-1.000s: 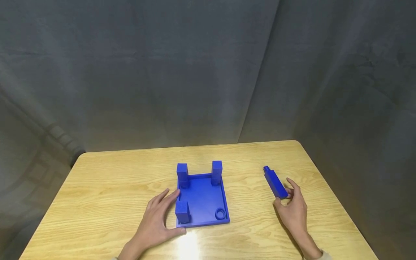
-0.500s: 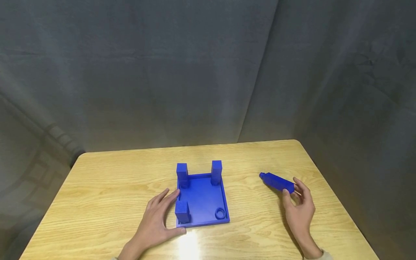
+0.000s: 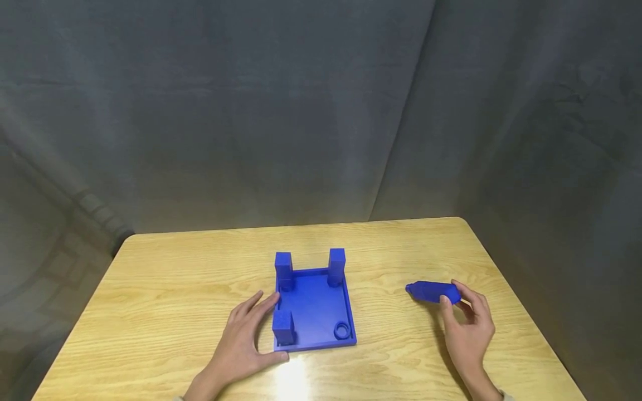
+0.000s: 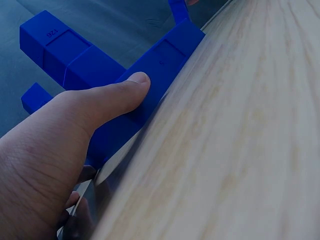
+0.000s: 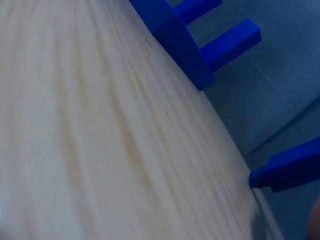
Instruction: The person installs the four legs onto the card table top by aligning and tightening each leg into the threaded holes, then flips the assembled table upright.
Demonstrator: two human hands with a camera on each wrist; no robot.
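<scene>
A square blue tray-like tabletop (image 3: 313, 306) lies on the wooden table, three blue legs (image 3: 336, 266) standing at its corners. In its near right corner is a round threaded socket (image 3: 342, 330). My left hand (image 3: 241, 342) spans the near left corner, thumb along the front wall and forefinger at the left wall, both nearly straight. Off to the right, my right hand (image 3: 468, 328) pinches a loose blue leg (image 3: 432, 291) by its thick end. That leg's narrow tip (image 5: 257, 178) points left towards the tabletop. Whether the tip touches the table cannot be told.
The wooden table (image 3: 165, 301) has rounded far corners. Behind it and at both sides hangs a dark grey curtain (image 3: 241, 122). Between tabletop and right hand there is bare wood.
My right hand has shifted right, and the loose leg has swung from slanting away to lying nearly sideways, its tip to the left. My left hand and the tabletop keep their place.
</scene>
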